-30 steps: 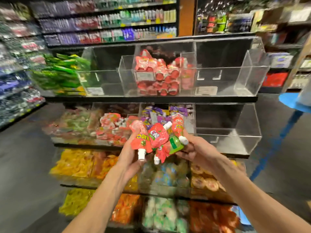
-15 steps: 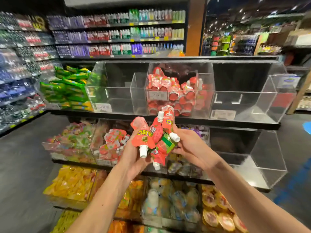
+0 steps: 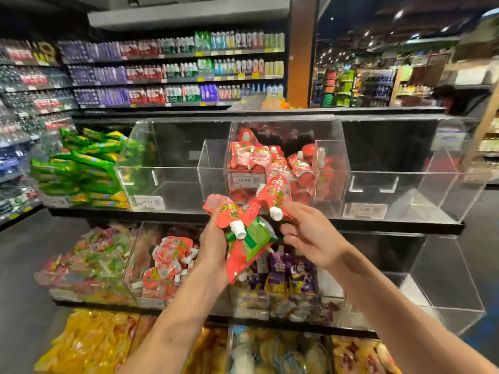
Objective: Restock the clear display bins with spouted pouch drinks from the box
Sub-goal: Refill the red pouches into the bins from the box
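The left hand (image 3: 213, 247) is clamped round a bunch of red spouted pouches (image 3: 240, 257), fingers curled about them, one white cap (image 3: 238, 230) jutting toward four o'clock. At three o'clock of the bunch, the right hand (image 3: 310, 236) pinches a single pouch (image 3: 274, 195) near its cap, thumb against it and the other fingers curled beneath. That pouch tilts toward twelve o'clock, in front of the middle clear bin (image 3: 310, 130) on the top shelf, which holds a heap of like red pouches (image 3: 259, 157). A side bin (image 3: 172, 171) stands at ten o'clock and another bin (image 3: 405, 184) at two. Green packets (image 3: 81, 163) are stacked at nine o'clock; purple pouches (image 3: 289, 273) lie in the row below, at six
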Demonstrator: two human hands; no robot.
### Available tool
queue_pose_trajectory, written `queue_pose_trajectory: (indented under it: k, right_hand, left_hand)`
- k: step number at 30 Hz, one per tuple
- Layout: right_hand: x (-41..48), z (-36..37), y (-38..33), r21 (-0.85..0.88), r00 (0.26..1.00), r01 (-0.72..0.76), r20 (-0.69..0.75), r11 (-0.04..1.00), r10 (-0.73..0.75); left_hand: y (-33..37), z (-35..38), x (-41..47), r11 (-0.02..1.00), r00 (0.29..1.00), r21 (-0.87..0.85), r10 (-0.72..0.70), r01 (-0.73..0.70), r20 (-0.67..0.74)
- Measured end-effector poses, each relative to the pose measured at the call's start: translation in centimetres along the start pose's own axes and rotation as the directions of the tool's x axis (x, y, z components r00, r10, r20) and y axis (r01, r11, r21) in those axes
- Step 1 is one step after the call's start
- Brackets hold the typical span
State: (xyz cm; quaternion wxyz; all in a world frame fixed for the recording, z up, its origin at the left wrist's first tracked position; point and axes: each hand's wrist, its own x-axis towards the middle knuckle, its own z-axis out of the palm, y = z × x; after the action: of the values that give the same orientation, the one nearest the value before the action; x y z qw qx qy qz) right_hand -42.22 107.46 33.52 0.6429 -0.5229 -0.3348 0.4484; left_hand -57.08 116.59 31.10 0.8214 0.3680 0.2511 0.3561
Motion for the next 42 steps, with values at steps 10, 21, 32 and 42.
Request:
queue_pose_trajectory:
  k: [10,21,32,42]
  right_hand:
    - [6.2,-1.2,-9.7,-0.74,0.809,0.219,-0.227,0.636,-0.542]
    - [13.7,-1.4,-9.6,-0.27,0.932,0.174,-0.264,0.947,-0.247]
    - [22.9,-2.4,-10.7,-0.228,0.988,0.064,-0.125,0.971,-0.094]
    - [27.2,-1.1,-8.8,-0.893,0.884,-0.075,-0.265,0.443,-0.384]
  left_hand:
    - [5.9,-2.6,8.1,0.971,0.987,0.225,0.045,-0.08,0.155]
    - [8.7,-0.7,9.9,0.966,0.974,0.178,0.157,-0.185,0.16]
    - [11.7,2.9,13.5,0.98,0.974,0.067,0.176,-0.187,0.145]
    - [11.3,2.0,14.8,0.962,0.974,0.158,0.225,-0.224,0.009]
